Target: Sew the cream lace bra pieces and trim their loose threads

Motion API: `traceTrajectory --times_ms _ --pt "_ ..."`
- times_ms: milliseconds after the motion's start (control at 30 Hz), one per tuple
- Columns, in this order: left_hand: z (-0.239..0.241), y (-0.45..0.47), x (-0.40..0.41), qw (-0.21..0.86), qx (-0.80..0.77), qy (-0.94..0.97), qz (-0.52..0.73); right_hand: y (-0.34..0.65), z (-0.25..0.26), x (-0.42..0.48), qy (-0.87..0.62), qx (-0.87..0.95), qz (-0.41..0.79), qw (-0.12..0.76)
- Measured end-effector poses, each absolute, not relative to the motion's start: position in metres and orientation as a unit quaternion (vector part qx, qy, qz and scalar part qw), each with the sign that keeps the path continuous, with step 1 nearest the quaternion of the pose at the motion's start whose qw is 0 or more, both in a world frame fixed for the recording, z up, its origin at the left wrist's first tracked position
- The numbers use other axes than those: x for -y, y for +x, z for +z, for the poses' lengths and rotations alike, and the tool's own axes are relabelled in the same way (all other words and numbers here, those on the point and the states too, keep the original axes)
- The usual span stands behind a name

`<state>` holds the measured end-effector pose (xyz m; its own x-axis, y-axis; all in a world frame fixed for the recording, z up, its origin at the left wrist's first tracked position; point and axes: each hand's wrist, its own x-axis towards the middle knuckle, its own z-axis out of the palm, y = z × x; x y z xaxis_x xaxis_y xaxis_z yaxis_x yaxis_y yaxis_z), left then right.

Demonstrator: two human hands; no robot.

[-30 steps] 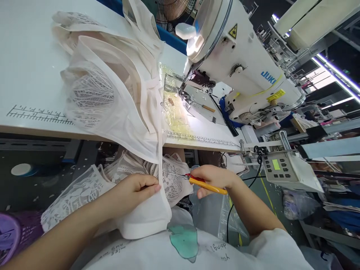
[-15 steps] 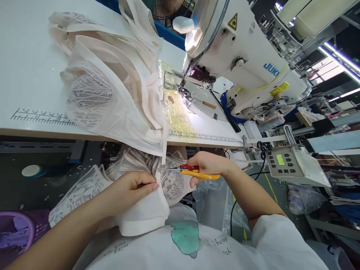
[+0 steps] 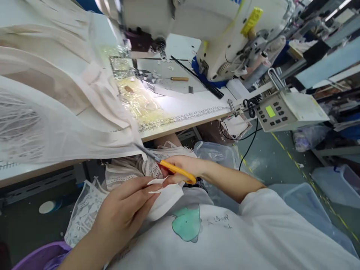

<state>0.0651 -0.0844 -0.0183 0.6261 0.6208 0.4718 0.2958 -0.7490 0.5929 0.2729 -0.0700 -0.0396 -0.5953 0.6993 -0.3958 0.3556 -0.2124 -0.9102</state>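
My right hand is closed round thread-snipping scissors with orange and red handles. Their metal blades point up and left toward the hanging end of a white strip on the bra at the table edge; whether they touch it is unclear. Near the right fingertips, my left hand pinches the edges of a white fabric piece, which lies against my shirt. Right fingers come close to that piece, perhaps touching it. Lace bras hang in a bunch below the table edge, partly hidden behind my hands.
A sewing machine stands on the white table, with a brown-handled tool beneath its arm. A control box juts out at right. Clear plastic bins stand on the floor at right, a purple basket at lower left.
The view has swung, so the table and machine sit further left and higher. The scissors have turned from level to slanting up-left. My hands have come closer together, and the white piece has shifted.
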Motion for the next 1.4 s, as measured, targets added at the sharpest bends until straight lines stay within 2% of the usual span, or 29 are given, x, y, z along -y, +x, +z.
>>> traceTrajectory --times_ms 133,200,267,400,500,600,767,1100,1233,1400 --pt "-0.020 0.077 0.087 0.206 -0.241 0.883 0.346 0.278 -0.042 0.064 -0.494 0.704 0.506 0.069" --pt "-0.024 0.078 0.087 0.208 -0.249 0.881 0.344 0.281 -0.046 0.065 -0.511 0.702 0.491 0.073" --pt "-0.028 0.076 0.087 0.232 -0.284 0.864 0.345 0.286 -0.051 0.069 -0.498 0.665 0.543 0.117" --pt "-0.031 0.069 0.089 0.292 -0.432 0.801 0.294 0.292 -0.060 0.085 -0.407 0.518 0.693 0.292" --pt "-0.027 0.070 0.093 0.300 -0.539 0.736 0.280 0.291 -0.063 0.097 -0.389 0.453 0.717 0.360" --pt "-0.022 0.075 0.096 0.323 -0.608 0.669 0.280 0.288 -0.063 0.104 -0.425 0.434 0.703 0.370" --pt "-0.021 0.080 0.098 0.400 -0.613 0.621 0.281 0.285 -0.059 0.109 -0.485 0.451 0.650 0.373" --pt "-0.037 0.076 0.094 0.375 -0.577 0.656 0.310 0.284 -0.065 0.114 -0.489 0.509 0.594 0.385" --pt "-0.036 0.078 0.097 0.354 -0.578 0.662 0.322 0.281 -0.067 0.117 -0.453 0.512 0.597 0.419" --pt "-0.038 0.079 0.101 0.347 -0.596 0.641 0.335 0.278 -0.068 0.123 -0.469 0.486 0.608 0.418"
